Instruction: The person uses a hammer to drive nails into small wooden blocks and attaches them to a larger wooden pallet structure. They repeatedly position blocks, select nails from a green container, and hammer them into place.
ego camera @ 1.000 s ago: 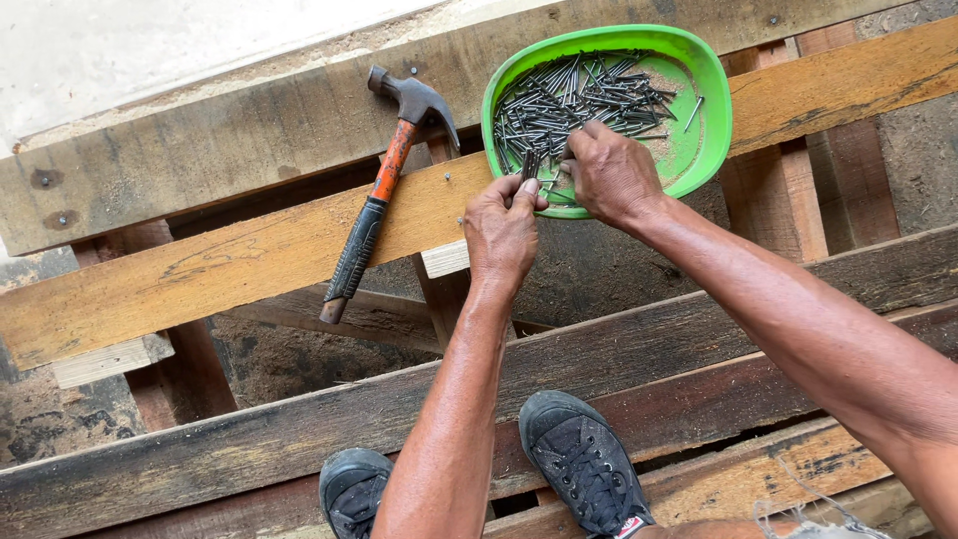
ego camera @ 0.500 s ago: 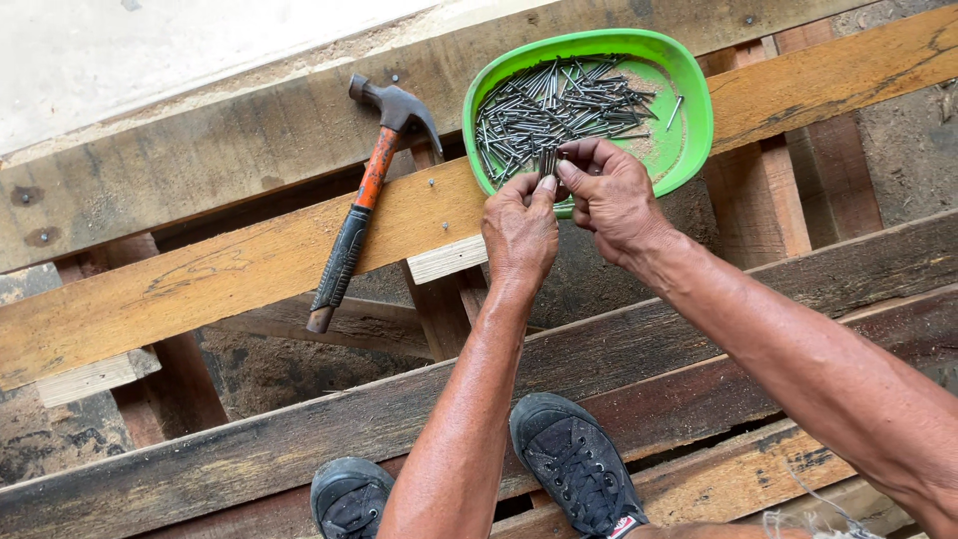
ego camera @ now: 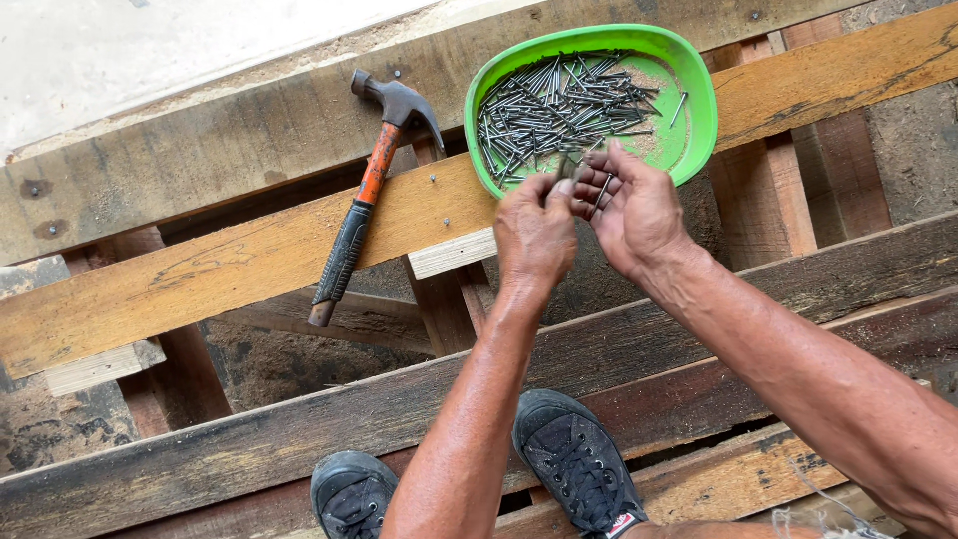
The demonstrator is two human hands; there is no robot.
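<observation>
Both hands meet just below the near rim of a green plastic bowl [ego camera: 694,110], which sits tilted on a pale wooden plank [ego camera: 200,279] that runs across the frame from lower left to upper right. The bowl holds a loose heap of grey nails [ego camera: 559,105], most of them piled toward its left half, with a few strays lying on the sandy bottom at the right. The left hand [ego camera: 534,235] is closed narrow, thumb and forefinger pinched together at their tips, and it seems to grip the end of one or more nails, though the fingers hide the contact and the count cannot be told. The right hand [ego camera: 639,215] is half curled with its fingers spread toward the left hand; a single nail [ego camera: 603,192] lies between those fingers, slanting down across the palm side. The fingertips of the two hands touch or nearly touch over the bowl's edge. To the left, well apart from the hands, a claw hammer [ego camera: 364,195] rests across the same plank, its steel head up against a darker weathered board [ego camera: 200,150] and its orange and black handle pointing down over the gap between the timbers. More dark, worn boards [ego camera: 299,429] cross the lower part of the view, with bare earth showing in the gaps. Two black lace-up shoes [ego camera: 574,464] stand on the lowest boards beneath the forearms.
</observation>
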